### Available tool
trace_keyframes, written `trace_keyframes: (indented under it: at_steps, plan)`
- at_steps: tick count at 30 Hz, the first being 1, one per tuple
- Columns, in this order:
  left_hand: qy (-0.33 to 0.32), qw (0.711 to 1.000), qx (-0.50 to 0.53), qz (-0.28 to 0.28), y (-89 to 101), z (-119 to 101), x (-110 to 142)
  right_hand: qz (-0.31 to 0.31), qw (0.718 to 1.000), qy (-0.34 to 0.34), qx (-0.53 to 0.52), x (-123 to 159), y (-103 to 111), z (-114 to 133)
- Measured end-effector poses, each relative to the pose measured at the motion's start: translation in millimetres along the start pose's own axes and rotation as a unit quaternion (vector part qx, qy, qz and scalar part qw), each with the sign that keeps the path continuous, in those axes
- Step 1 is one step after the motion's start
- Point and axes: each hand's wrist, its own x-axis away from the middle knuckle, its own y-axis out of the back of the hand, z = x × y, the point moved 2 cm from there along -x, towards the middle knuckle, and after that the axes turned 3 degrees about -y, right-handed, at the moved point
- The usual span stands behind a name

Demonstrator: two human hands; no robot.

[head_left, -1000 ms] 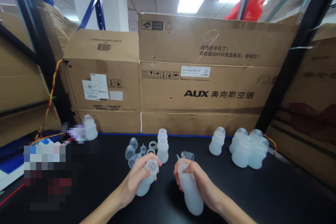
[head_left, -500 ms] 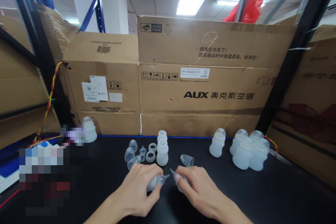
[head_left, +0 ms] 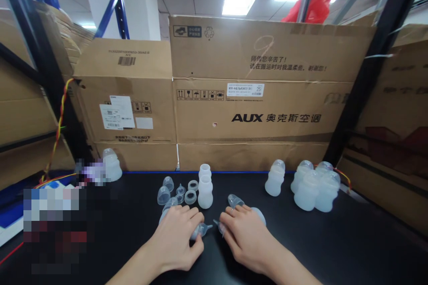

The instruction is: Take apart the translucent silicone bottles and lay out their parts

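My left hand [head_left: 177, 240] lies palm down on the black table [head_left: 334, 249], fingers wrapped over a translucent silicone bottle [head_left: 200, 230] whose nipple end pokes out to the right. Beside it my right hand [head_left: 245, 236] covers a second translucent bottle [head_left: 259, 214], its nipple tip [head_left: 217, 223] pointing left toward the other one. Both bottles lie flat and are mostly hidden under my hands. Just beyond my fingers stand an open upright bottle [head_left: 205, 191] and a loose clear cap [head_left: 234, 200].
Several clear caps, rings and nipples [head_left: 177, 191] lie behind my left hand. A cluster of capped bottles [head_left: 316, 189] and a single one [head_left: 276, 178] stand at the right, another [head_left: 111, 164] at the far left. Cardboard boxes [head_left: 254, 111] wall the back.
Both hands have turned from holding the bottles upright to pressing them down flat on the table, nipple ends facing each other. The view shifted slightly.
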Motion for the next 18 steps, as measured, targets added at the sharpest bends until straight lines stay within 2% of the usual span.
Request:
trace_keyframes:
  at_steps: [10, 15, 18]
  plan:
    - [-0.044, 0.999, -0.020, 0.002, 1.0, 2.7, -1.9, -0.004, 1.000, 0.000, 0.028, -5.2, -3.4, 7.0]
    - [-0.032, 0.999, -0.004, 0.017, 3.6, 1.2, -4.1, -0.013, 0.999, -0.011, 0.046, -6.7, -7.3, 9.3]
    - [-0.021, 1.000, 0.023, 0.005, 5.3, 2.5, 0.8, -0.017, 0.999, -0.013, 0.038, -6.5, -7.8, 7.0]
